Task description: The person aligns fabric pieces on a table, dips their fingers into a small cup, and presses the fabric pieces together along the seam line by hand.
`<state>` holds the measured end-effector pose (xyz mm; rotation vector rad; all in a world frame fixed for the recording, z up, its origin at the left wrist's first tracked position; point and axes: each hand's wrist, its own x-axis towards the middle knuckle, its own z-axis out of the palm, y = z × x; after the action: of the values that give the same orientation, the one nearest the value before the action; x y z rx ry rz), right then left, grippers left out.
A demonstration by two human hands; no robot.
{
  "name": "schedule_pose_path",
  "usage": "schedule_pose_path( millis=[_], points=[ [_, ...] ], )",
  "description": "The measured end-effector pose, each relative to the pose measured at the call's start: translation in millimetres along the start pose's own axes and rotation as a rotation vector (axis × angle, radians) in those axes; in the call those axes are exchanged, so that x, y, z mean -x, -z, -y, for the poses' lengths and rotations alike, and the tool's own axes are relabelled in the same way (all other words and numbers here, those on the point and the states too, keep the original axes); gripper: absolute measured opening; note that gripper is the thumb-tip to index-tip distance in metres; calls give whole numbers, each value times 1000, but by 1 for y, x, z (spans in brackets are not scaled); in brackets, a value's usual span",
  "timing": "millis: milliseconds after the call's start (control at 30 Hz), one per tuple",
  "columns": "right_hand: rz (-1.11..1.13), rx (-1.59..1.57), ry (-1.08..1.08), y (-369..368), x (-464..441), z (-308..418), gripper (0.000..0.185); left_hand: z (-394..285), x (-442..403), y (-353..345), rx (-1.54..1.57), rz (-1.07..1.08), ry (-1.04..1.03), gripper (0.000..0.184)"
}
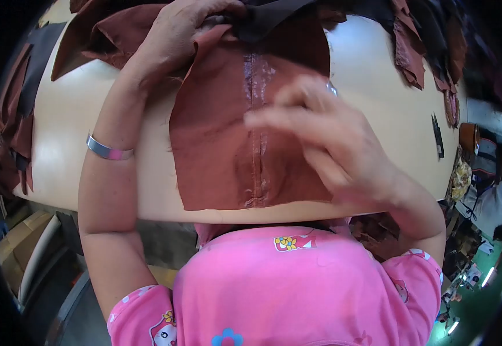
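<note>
The left hand (184,26), arm stretched forward, curls its fingers at the top of a reddish-brown cloth panel with a central seam (213,144); whether they pinch it is unclear. Over the panel the blurred right hand (334,130) points inward, elbow bent, grip untellable. Beneath lies a pale, smooth table (398,144).

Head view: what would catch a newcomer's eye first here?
Probably the bright pink shirt, filling the bottom centre. Above it, reddish-brown fabric with a seam lies on the pale table. The right hand, blurred, is over the fabric's right side; the left hand is at its upper left corner.
</note>
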<state>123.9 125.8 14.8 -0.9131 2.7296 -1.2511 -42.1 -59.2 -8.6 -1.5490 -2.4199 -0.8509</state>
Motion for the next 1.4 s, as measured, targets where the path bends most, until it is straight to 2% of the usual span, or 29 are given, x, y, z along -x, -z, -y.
schedule_pose_path(
  millis=[33, 133, 233, 300, 400, 433, 533, 567, 633, 700, 800, 867, 900, 933, 1000, 1033, 1067, 1133, 1200, 1233, 1267, 1300, 1400],
  points=[
    [-51, 149, -11, 1, -9, -5, 31, 8, -1, -7, 12, -71, -50, 21],
    [-47, 570, 76, -14, -16, -28, 37, 4, 2, -5, -28, -50, 3, 21],
    [-37, 665, 244, -25, 7, -12, 36, 17, 3, -10, -9, -55, -65, 22],
    [-17, 639, 326, -31, 24, 2, 36, 17, 5, -11, -17, -42, -33, 22],
    [77, 873, 455, -36, 39, 18, 34, 14, 2, -7, -33, -3, -15, 21],
    [75, 878, 495, -35, 38, 21, 28, 12, 0, -5, -42, 12, -15, 21],
    [69, 371, 344, -29, 29, 17, 19, 7, -1, -5, -62, -4, -12, 21],
    [40, 257, 313, -26, 24, 11, 15, 1, 0, -3, 10, 0, 57, 15],
    [-93, 468, 247, -31, 13, -1, 14, 5, 3, -9, 38, -58, 30, 19],
    [-121, 610, 209, -34, 12, -4, 17, 13, 3, -14, 21, -82, 2, 25],
    [-64, 632, 309, -34, 25, 10, 18, 14, 3, -9, 92, -51, 13, 24],
    [50, 472, 378, -27, 28, 13, 16, 8, 0, -7, 111, -48, 91, 16],
    [67, 386, 389, -29, 30, 11, 12, 6, 2, -5, 206, -34, 228, 12],
    [-22, 410, 375, -21, 28, 8, 14, 3, -2, 1, 300, -18, 373, 15],
    [-174, 428, 354, -5, 27, 1, 19, -6, -20, 20, 6, 212, 829, 27],
    [-309, 361, 233, 7, 27, -4, 31, 0, -14, 19, -314, 226, 723, 42],
    [-395, 380, 180, 16, 27, -14, 41, 9, -8, 24, -427, 199, 735, 46],
    [-505, 168, 7, 27, 33, -30, 50, 35, 2, 41, -658, 161, 754, 55],
    [-542, -48, -77, 28, 30, -32, 54, 80, 17, 60, -699, 14, 843, 60],
    [-561, -151, -121, 29, 30, -32, 56, 96, 16, 70, -687, 57, 971, 56],
    [-558, -108, -91, 28, 30, -33, 57, 109, 17, 78, -668, 98, 1100, 52],
    [-556, -61, -60, 27, 32, -34, 59, 124, 22, 79, -667, 82, 1136, 41],
    [-606, 7, 22, 34, 32, -32, 63, 110, 17, 59, -538, -41, 1062, 31]
  ],
)
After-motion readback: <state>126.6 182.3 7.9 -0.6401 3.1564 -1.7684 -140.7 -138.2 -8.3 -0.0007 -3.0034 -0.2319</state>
